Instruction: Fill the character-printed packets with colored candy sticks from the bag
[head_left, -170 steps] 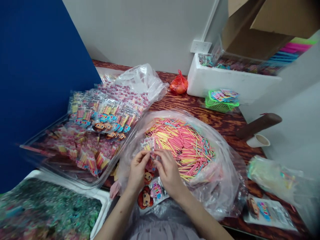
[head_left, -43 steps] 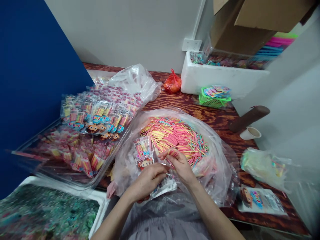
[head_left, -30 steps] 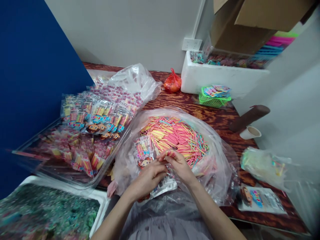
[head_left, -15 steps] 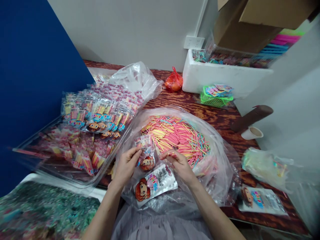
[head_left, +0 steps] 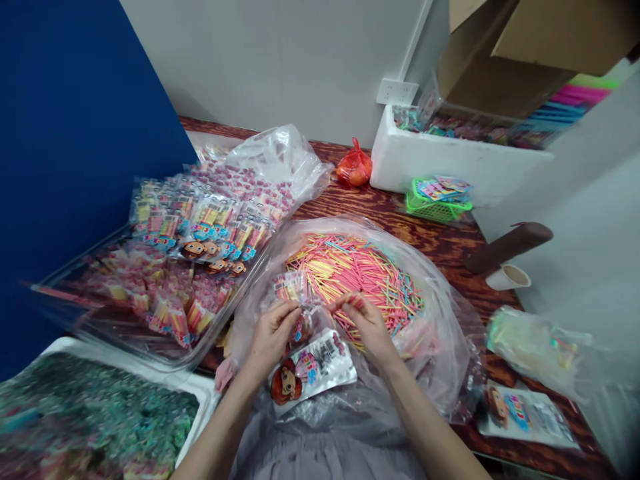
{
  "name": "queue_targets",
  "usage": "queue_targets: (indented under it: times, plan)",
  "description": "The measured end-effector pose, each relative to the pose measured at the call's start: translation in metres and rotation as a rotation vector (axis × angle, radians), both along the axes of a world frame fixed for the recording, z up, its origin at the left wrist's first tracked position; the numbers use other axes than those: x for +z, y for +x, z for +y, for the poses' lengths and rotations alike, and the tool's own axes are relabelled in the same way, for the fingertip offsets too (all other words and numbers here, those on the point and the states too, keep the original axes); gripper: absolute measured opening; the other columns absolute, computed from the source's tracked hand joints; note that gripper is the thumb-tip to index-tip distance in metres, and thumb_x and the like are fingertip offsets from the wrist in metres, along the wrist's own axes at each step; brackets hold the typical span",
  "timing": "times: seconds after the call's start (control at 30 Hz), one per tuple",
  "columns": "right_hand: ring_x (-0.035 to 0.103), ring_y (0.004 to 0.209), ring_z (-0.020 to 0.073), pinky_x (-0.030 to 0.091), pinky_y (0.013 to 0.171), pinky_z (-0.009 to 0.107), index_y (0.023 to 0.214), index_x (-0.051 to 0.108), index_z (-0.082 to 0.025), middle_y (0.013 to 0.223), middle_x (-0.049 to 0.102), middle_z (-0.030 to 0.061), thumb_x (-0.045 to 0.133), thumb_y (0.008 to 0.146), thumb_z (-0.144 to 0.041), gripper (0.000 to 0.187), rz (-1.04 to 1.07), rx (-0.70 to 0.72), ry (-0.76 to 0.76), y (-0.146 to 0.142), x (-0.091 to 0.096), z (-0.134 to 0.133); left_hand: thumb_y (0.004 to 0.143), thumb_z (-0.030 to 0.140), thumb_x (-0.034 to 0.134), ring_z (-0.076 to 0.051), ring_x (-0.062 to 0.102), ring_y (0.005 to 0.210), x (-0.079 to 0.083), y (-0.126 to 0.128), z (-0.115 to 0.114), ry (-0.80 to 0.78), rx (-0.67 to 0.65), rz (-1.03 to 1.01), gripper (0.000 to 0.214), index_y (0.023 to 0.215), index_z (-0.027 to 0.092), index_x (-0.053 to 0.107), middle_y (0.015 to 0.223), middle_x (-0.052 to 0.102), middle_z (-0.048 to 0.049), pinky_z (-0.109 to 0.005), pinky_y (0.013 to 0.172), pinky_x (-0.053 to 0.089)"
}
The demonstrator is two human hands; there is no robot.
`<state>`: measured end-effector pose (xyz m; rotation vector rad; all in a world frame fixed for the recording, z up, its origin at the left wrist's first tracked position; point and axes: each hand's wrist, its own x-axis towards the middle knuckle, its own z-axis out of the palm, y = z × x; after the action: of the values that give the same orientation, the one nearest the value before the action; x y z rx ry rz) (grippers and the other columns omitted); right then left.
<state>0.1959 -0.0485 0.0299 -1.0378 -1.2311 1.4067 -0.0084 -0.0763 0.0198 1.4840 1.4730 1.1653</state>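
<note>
My left hand [head_left: 271,333] pinches a small clear packet [head_left: 295,300] printed with a cartoon face, partly filled with coloured sticks. My right hand [head_left: 367,323] is closed on a small bunch of pink sticks [head_left: 353,300] right beside the packet's opening. Both hands hover over a big clear bag holding a heap of pink, yellow and blue sticks [head_left: 357,270]. An empty cartoon packet [head_left: 313,367] lies just below my hands.
A clear tray [head_left: 150,333] of filled packets sits to the left, a white foam box [head_left: 450,157] and green basket [head_left: 437,207] at the back right. An orange bag [head_left: 354,170], a paper cup [head_left: 507,275], a brown roll and more packets lie on the wooden table [head_left: 440,247].
My left hand let go of the lower packets and took hold of the small cartoon packet. My right hand brought its sticks up to the packet's opening.
</note>
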Motion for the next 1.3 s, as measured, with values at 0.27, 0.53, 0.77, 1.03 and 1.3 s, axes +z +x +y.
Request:
queue_targets:
  times: [0.27, 0.53, 0.77, 1.03, 1.3]
  plan:
    - [0.067, 0.099, 0.0252, 0.048, 0.093, 0.045, 0.083, 0.063, -0.024, 0.093, 0.074, 0.0044, 0.068, 0.080, -0.044, 0.021, 0.488, 0.010, -0.164, -0.033, 0.033, 0.031, 0.086, 0.032, 0.056, -0.015, 0.058, 0.073, 0.009, 0.016, 0.000, -0.064, -0.045, -0.066, 0.021, 0.079, 0.017, 0.069, 0.075, 0.064, -0.0015, -0.024, 0.069, 0.044]
    - [0.063, 0.107, 0.0277, 0.049, 0.092, 0.045, 0.083, 0.066, -0.021, 0.101, 0.074, 0.0081, 0.070, 0.078, -0.040, 0.020, 0.392, 0.034, -0.275, -0.045, 0.014, 0.008, 0.083, 0.033, 0.060, -0.014, 0.056, 0.068, -0.001, 0.020, -0.005, -0.183, 0.028, -0.235, 0.020, 0.081, 0.016, 0.070, 0.073, 0.064, -0.0002, -0.023, 0.065, 0.044]
    - [0.057, 0.118, 0.0260, 0.036, 0.108, 0.047, 0.114, 0.065, -0.024, 0.121, 0.067, 0.0059, 0.075, 0.074, -0.040, 0.045, 0.117, 0.172, -0.253, -0.039, 0.021, 0.005, 0.083, 0.031, 0.060, -0.017, 0.063, 0.087, -0.001, 0.017, -0.006, -0.074, 0.069, -0.264, 0.019, 0.089, 0.018, 0.073, 0.091, 0.071, -0.0032, -0.026, 0.079, 0.047]
    - [0.059, 0.112, 0.0214, 0.043, 0.099, 0.039, 0.121, 0.057, -0.031, 0.122, 0.064, 0.0048, 0.055, 0.092, -0.037, 0.030, -0.073, 0.055, 0.114, -0.047, 0.040, 0.001, 0.081, 0.033, 0.065, -0.019, 0.065, 0.093, 0.003, 0.012, -0.005, -0.079, 0.115, -0.392, 0.021, 0.094, 0.019, 0.074, 0.098, 0.073, -0.0037, -0.028, 0.086, 0.049]
    - [0.060, 0.083, 0.0196, 0.044, 0.076, 0.032, 0.091, 0.065, -0.021, 0.089, 0.067, 0.0046, 0.049, 0.091, -0.023, 0.016, -0.611, 0.001, 0.239, -0.018, 0.000, 0.039, 0.078, 0.036, 0.069, -0.019, 0.064, 0.096, -0.002, 0.000, -0.001, -0.081, 0.227, -0.474, 0.024, 0.093, 0.018, 0.074, 0.102, 0.072, -0.0040, -0.028, 0.088, 0.048]
